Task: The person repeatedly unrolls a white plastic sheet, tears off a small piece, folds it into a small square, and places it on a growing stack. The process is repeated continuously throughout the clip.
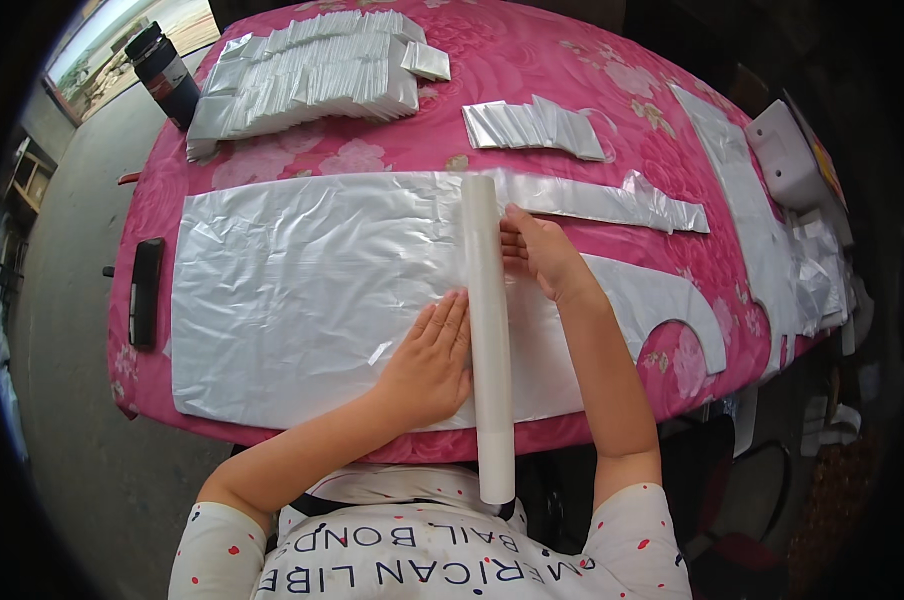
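Note:
A thin whitish plastic apron, with a curved cut-out and long straps at its right end, lies spread and creased over the table. Across it stands a long pale roll, its near end reaching past the table's front edge over my lap. Flat on the plastic rests my left hand, fingers stretched out together, their side against the left of the roll. My right hand is at the roll's right side, nearer its far end. Its fingers point toward the roll, and their tips are partly hidden by it; neither hand grips anything visible.
A pink flowered cloth covers the table. Folded plastic packets are piled at the far left, with a smaller row at far centre. A dark bottle, black case and white container sit near the edges.

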The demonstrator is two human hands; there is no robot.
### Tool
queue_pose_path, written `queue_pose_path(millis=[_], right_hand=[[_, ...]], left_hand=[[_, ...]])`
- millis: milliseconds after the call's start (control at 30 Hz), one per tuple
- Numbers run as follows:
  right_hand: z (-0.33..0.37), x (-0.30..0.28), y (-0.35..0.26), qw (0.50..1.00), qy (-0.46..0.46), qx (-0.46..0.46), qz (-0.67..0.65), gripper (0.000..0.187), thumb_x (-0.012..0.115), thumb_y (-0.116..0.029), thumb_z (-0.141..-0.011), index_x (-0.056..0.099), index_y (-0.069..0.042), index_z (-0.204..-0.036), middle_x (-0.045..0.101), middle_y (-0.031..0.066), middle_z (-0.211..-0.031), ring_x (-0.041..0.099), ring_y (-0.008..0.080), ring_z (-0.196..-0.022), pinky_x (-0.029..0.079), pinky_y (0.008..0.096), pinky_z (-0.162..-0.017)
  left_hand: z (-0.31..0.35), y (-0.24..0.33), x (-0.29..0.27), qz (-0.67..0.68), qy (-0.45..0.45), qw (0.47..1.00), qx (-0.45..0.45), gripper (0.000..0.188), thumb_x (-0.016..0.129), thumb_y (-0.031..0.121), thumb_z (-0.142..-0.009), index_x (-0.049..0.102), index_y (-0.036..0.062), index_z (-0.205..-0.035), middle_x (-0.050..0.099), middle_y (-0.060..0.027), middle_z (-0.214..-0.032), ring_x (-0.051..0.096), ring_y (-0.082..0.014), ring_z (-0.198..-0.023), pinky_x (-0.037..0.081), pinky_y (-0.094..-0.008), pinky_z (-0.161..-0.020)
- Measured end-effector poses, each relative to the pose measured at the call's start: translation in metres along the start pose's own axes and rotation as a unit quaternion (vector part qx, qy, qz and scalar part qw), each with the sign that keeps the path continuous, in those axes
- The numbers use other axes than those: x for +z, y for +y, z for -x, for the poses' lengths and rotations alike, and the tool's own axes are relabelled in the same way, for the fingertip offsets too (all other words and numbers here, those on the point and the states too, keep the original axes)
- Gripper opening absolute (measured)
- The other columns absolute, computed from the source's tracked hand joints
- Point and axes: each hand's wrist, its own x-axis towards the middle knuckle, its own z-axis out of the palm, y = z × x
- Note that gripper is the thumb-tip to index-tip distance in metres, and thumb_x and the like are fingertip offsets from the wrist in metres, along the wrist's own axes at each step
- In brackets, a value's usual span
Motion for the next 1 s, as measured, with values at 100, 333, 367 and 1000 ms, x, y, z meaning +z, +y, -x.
queue_pose_path(millis=[100, 333, 367, 1000], right_hand=[[-0.031, -0.008, 0.006, 0.965, 0.008, -0.023, -0.260, 0.028, 0.052, -0.031, -0.090, 0.054, -0.004, -0.097, 0.062, 0.0088, -0.094, 0.060, 0.0188, -0.088, 0.050, 0.0322, -0.078], [-0.051, -0.133, -0.031, 0.852, -0.126, -0.242, -0.447, 0.033, 0.038, -0.018, -0.092, 0.054, 0.005, -0.110, 0.061, 0.0172, -0.110, 0.059, 0.0284, -0.102, 0.046, 0.0431, -0.093], [-0.046, -0.155, -0.044, 0.839, -0.159, -0.283, -0.436, 0.035, 0.036, -0.018, -0.092, 0.054, 0.005, -0.111, 0.061, 0.0177, -0.110, 0.058, 0.0297, -0.103, 0.046, 0.0438, -0.092], [0.005, 0.252, 0.050, 0.818, -0.208, -0.418, 0.335, 0.034, 0.048, -0.016, -0.088, 0.053, 0.002, -0.115, 0.051, 0.0210, -0.124, 0.042, 0.0369, -0.121, 0.029, 0.0467, -0.103]], left_hand=[[0.000, 0.000, 0.000, 0.009, 0.003, 1.000, -0.002, 0.063, 0.045, 0.022, -0.079, 0.032, -0.0154, -0.129, 0.028, -0.0304, -0.139, 0.023, -0.0390, -0.133, 0.016, -0.0454, -0.110], [0.001, 0.001, -0.001, -0.012, -0.006, 1.000, 0.000, 0.063, 0.044, 0.025, -0.081, 0.033, -0.0140, -0.130, 0.028, -0.0287, -0.140, 0.023, -0.0386, -0.134, 0.015, -0.0450, -0.110], [0.001, 0.001, -0.001, -0.013, -0.004, 1.000, 0.002, 0.063, 0.044, 0.025, -0.081, 0.034, -0.0140, -0.130, 0.028, -0.0287, -0.140, 0.023, -0.0386, -0.134, 0.015, -0.0451, -0.110], [0.003, 0.000, 0.009, -0.028, 0.113, 0.993, 0.025, 0.059, 0.041, 0.027, -0.086, 0.035, -0.0161, -0.126, 0.036, -0.0315, -0.134, 0.033, -0.0406, -0.129, 0.026, -0.0469, -0.106]])
